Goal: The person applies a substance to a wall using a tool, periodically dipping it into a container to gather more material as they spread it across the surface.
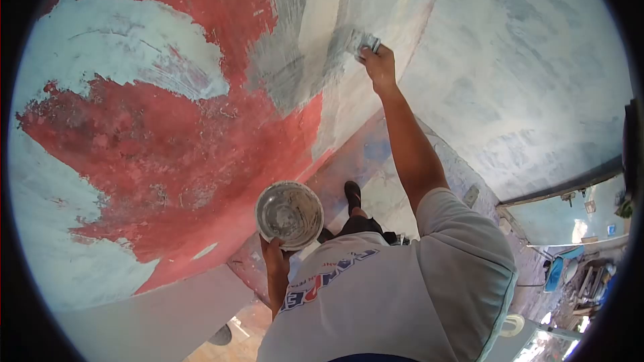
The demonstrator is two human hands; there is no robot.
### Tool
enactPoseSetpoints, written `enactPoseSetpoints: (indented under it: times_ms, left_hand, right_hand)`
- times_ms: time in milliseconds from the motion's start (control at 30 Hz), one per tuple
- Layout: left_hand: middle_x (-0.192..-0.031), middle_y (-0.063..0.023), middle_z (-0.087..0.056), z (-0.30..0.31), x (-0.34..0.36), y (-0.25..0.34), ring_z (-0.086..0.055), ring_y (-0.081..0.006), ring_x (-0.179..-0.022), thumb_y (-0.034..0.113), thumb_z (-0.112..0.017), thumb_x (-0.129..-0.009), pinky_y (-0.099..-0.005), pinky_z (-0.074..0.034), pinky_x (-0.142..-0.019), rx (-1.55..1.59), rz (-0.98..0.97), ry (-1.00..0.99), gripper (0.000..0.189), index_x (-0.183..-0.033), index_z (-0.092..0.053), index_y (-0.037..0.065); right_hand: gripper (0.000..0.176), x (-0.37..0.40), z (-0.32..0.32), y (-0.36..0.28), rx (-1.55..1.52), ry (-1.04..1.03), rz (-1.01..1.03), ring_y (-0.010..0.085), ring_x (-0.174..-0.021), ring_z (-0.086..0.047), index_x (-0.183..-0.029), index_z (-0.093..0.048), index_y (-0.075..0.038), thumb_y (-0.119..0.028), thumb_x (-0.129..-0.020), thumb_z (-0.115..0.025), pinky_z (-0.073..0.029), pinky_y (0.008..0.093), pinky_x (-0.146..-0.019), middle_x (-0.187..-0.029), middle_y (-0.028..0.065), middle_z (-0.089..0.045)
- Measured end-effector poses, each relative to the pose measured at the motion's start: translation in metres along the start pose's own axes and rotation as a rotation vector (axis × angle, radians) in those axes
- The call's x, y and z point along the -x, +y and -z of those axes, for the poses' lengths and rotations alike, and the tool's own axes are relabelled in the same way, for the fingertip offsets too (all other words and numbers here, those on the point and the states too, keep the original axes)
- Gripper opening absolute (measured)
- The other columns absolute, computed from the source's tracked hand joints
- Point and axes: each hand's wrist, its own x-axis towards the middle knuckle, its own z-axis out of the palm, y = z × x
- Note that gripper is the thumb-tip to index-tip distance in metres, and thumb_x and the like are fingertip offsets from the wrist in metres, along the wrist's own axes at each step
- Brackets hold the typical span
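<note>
My right hand [380, 66] is raised with the arm stretched out. It grips a small metal putty knife [364, 41], whose blade is pressed against the wall by a fresh patch of grey filler [295, 67]. My left hand [274, 255] holds a round bowl [289, 214] from below, close to my chest. The bowl is smeared inside with grey-white filler. The wall [168, 154] is red paint with large pale plastered areas.
A pale, patchy wall [537, 80] fills the right side. My foot [352, 194] stands on a stained ledge below. A doorway [570, 214] and cluttered tools and buckets [570, 275] lie at the lower right.
</note>
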Motion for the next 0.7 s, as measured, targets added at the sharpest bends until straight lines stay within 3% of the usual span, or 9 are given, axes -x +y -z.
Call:
enactPoseSetpoints:
  times_ms: [133, 167, 233, 333, 367, 533, 567, 633, 700]
  left_hand:
    - [-0.134, -0.0195, -0.053, 0.032, -0.013, -0.019, -0.067, -0.0411, -0.107, -0.003, -0.045, -0.073, -0.0567, -0.066, -0.072, -0.042, 0.04, 0.094, 0.08, -0.15, -0.035, 0.017]
    - [-0.134, -0.0193, -0.052, 0.027, -0.009, -0.014, -0.067, -0.0412, -0.108, -0.002, -0.045, -0.073, -0.057, -0.066, -0.072, -0.026, 0.027, 0.087, 0.081, -0.15, -0.034, 0.017]
    - [-0.134, -0.0191, -0.052, 0.025, -0.002, -0.009, -0.067, -0.0414, -0.108, -0.002, -0.045, -0.073, -0.0573, -0.066, -0.072, -0.008, 0.018, 0.08, 0.081, -0.15, -0.034, 0.017]
    - [-0.135, -0.0188, -0.051, 0.028, -0.004, -0.01, -0.066, -0.0416, -0.11, -0.001, -0.046, -0.073, -0.0576, -0.066, -0.071, -0.001, 0.005, 0.134, 0.08, -0.15, -0.034, 0.017]
    - [-0.135, -0.0187, -0.051, 0.03, -0.008, -0.01, -0.066, -0.0417, -0.11, -0.001, -0.046, -0.072, -0.0576, -0.066, -0.072, -0.009, 0.008, 0.136, 0.08, -0.15, -0.034, 0.017]
    - [-0.135, -0.0186, -0.05, 0.016, -0.014, 0.0, -0.065, -0.0421, -0.111, 0.0, -0.047, -0.071, -0.0578, -0.066, -0.072, -0.035, 0.026, 0.12, 0.08, -0.149, -0.035, 0.017]
    - [-0.135, -0.0188, -0.05, 0.011, -0.013, 0.005, -0.065, -0.0423, -0.111, 0.001, -0.047, -0.071, -0.0579, -0.066, -0.072, -0.024, 0.024, 0.099, 0.08, -0.148, -0.036, 0.017]
    - [-0.135, -0.0189, -0.05, 0.013, -0.013, 0.0, -0.065, -0.0425, -0.11, 0.001, -0.047, -0.071, -0.0581, -0.066, -0.071, -0.003, 0.002, 0.094, 0.08, -0.148, -0.036, 0.017]
    - [-0.134, -0.0191, -0.05, 0.013, -0.014, -0.002, -0.065, -0.0427, -0.109, 0.001, -0.047, -0.071, -0.0582, -0.066, -0.071, 0.023, -0.018, 0.09, 0.08, -0.148, -0.036, 0.016]
  right_hand:
    - [0.021, -0.015, -0.023, -0.039, 0.648, 0.214, 0.315, 0.0317, -0.065, -0.07, -0.089, -0.07, 0.002, -0.019, -0.088, -0.065, -0.055, 0.0417, -0.064, -0.072, 0.0203, -0.07]
    - [0.021, -0.015, -0.038, -0.041, 0.705, 0.295, 0.41, 0.0426, -0.067, -0.068, -0.086, -0.07, -0.001, -0.021, -0.084, -0.066, -0.053, 0.0484, -0.062, -0.069, 0.0256, -0.065]
    - [0.018, 0.011, -0.075, -0.057, 0.739, 0.368, 0.399, 0.0446, -0.07, -0.068, -0.083, -0.069, -0.003, -0.021, -0.084, -0.066, -0.053, 0.0512, -0.062, -0.071, 0.0264, -0.065]
    - [0.054, 0.095, -0.146, -0.076, 0.949, 0.099, 0.348, 0.0407, -0.067, -0.069, -0.132, -0.062, -0.006, -0.025, -0.082, -0.066, -0.056, 0.0529, -0.061, -0.072, 0.0197, -0.069]
    - [0.057, 0.122, -0.168, -0.069, 0.968, 0.097, 0.398, 0.0382, -0.066, -0.069, -0.136, -0.059, -0.006, -0.02, -0.081, -0.067, -0.055, 0.0515, -0.06, -0.073, 0.019, -0.069]
    - [0.036, 0.189, -0.144, -0.094, 0.311, -0.29, 0.56, 0.0361, -0.059, -0.065, -0.119, -0.067, -0.004, -0.009, -0.084, -0.067, -0.051, 0.0481, -0.054, -0.068, 0.0203, -0.063]
    - [0.017, 0.176, -0.13, -0.08, 0.342, -0.236, 0.351, 0.0361, -0.056, -0.063, -0.099, -0.069, -0.002, -0.011, -0.085, -0.068, -0.048, 0.045, -0.052, -0.064, 0.0211, -0.06]
    - [0.022, 0.129, -0.097, -0.077, 0.378, -0.015, 0.322, 0.0372, -0.052, -0.058, -0.076, -0.06, 0.0, -0.016, -0.087, -0.07, -0.043, 0.0455, -0.05, -0.061, 0.0226, -0.057]
    - [0.027, 0.061, -0.059, -0.045, 0.623, 0.26, 0.547, 0.0432, -0.058, -0.059, -0.072, -0.059, 0.001, -0.018, -0.088, -0.07, -0.044, 0.0481, -0.054, -0.063, 0.0243, -0.058]
